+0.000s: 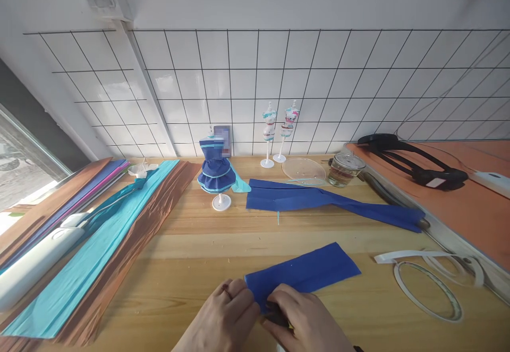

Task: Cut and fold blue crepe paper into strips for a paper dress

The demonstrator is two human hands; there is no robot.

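A dark blue crepe-paper strip (306, 267) lies slantwise on the wooden table at the front. My left hand (227, 315), with a ring on one finger, is closed on the strip's left end. My right hand (305, 315) is wrapped round a black tool handle with yellow trim (277, 315), held against the strip's near edge. The tool's working end is hidden between my hands, so its kind is unclear. Farther back stands a small dress form (217, 168) in a ruffled blue dress with light-blue trim. A longer blue strip (287, 197) lies right of it.
Two small dress forms (269, 128) stand by the tiled wall, near a clear round lid (303, 171) and a glass jar (345, 168). Teal (95, 240) and brown sheets (163, 214) and a white corded device (40, 267) lie left. A white tape loop (428, 291) lies right.
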